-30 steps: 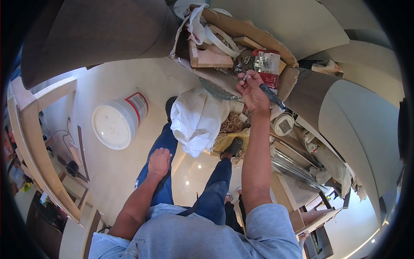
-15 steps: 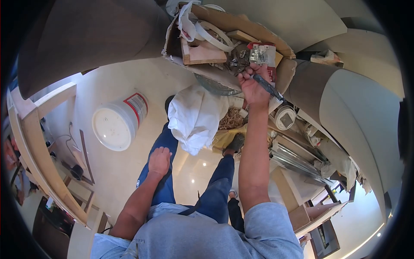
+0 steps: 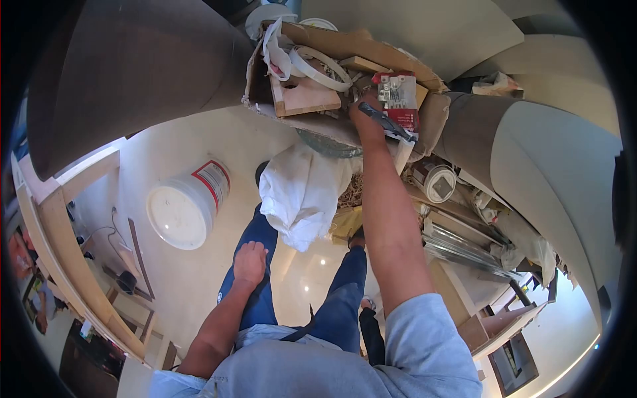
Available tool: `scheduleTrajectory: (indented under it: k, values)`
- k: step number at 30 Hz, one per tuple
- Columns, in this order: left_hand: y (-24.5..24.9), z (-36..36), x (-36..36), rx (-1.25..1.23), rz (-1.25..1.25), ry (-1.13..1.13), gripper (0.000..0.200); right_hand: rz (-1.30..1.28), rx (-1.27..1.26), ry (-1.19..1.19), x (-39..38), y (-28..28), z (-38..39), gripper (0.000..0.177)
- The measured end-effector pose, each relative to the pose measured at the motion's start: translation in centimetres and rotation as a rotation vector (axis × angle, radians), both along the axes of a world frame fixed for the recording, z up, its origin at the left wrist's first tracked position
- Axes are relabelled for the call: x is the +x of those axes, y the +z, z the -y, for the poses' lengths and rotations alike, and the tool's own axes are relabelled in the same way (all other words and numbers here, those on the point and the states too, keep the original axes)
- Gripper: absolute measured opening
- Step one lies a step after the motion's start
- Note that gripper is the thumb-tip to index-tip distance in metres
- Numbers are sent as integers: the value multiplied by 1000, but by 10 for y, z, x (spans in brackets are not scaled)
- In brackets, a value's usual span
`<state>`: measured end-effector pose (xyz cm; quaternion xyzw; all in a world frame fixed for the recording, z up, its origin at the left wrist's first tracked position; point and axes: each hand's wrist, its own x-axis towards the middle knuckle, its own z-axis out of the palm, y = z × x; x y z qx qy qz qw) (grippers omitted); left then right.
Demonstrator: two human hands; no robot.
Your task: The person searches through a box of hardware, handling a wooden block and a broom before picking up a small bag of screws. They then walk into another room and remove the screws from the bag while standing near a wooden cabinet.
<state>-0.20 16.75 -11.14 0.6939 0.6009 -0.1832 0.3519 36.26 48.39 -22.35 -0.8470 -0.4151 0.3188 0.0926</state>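
Observation:
My right hand (image 3: 369, 114) reaches down into a torn cardboard box (image 3: 317, 124), with its fingertips hidden among the loose contents. Across the palm and wrist lies a slim dark hand tool (image 3: 387, 122) that the hand is closed on; its exact kind cannot be made out. Just right of the fingers is a red and clear packet of metal fittings (image 3: 398, 93). A wooden block (image 3: 306, 99) and a coil of pale edging strip (image 3: 323, 66) lie left of the hand. My left hand (image 3: 251, 263) rests on my left knee, fingers curled, with nothing in it.
A white sack (image 3: 295, 192) stands below the box, between my legs. On the floor at left lies a white bucket (image 3: 178, 213). A small tin (image 3: 438, 183) and foil-like strips (image 3: 464, 249) are at right. A wooden frame (image 3: 73, 259) stands far left.
My right hand has gone deeper into the box and left, its fingers now hidden among the contents. The dark tool moved with it. The left hand stays on the knee.

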Motion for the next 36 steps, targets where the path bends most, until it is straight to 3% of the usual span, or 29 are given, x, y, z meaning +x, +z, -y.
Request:
scheduleTrajectory:
  k: [5, 8, 11, 13, 14, 16, 20, 22, 25, 26, 27, 29, 30, 31, 32, 33, 35, 36]
  values:
    - [0, -4, -2, -17, -2, 7, 15, 44, 1, 30, -4, 10, 13, 41]
    - [1, -7, -2, -12, 10, 24, 15, -17, -146, 55, 2, 6, 6, 38]
    - [2, -8, 1, -28, -8, 5, 15, -81, -133, 62, 0, -8, 11, 35]
    - [-1, -10, 1, -25, -14, 21, 15, -159, 21, 203, -11, -19, 14, 38]
    - [-1, -10, 3, -29, -15, 21, 15, -160, 18, 202, -15, -9, 14, 38]
    - [-1, -11, 3, -36, -2, 11, 16, -177, -245, 237, -20, 8, 16, 42]
    - [-1, -14, 6, -25, -12, -5, 16, -422, 39, 180, -9, 41, 23, 46]
    - [-1, -14, 9, -34, -32, -12, 15, -441, -243, 429, -9, 69, 14, 50]
    - [-2, -15, 12, -36, -43, -16, 15, -274, -283, 544, -36, 57, 29, 51]
    - [-1, -16, 12, -32, -45, -29, 15, -325, -314, 474, -40, 45, 26, 44]
    - [-1, -16, 13, -29, -42, -30, 15, -327, -308, 467, -46, 10, 29, 44]
    - [-1, -19, 16, -25, -39, -38, 15, 325, -183, 1294, -58, -83, 41, 37]
    - [-1, -20, 17, -27, -45, -43, 16, 321, -183, 1285, -69, -104, 40, 37]
    - [0, -19, 17, -33, -53, -48, 16, 12, -86, 826, -82, -121, 40, 35]
    - [0, -19, 17, -36, -57, -53, 16, -276, 8, 359, -87, -100, 34, 35]
    - [-1, -19, 17, -33, -47, -51, 16, -260, -33, 338, -81, -78, 35, 33]
    - [0, -23, 17, -28, -40, -58, 16, -229, -117, 297, -64, 34, 20, 31]
    - [1, -25, 19, -38, -44, -50, 16, -229, -114, 295, -50, 42, 19, 31]
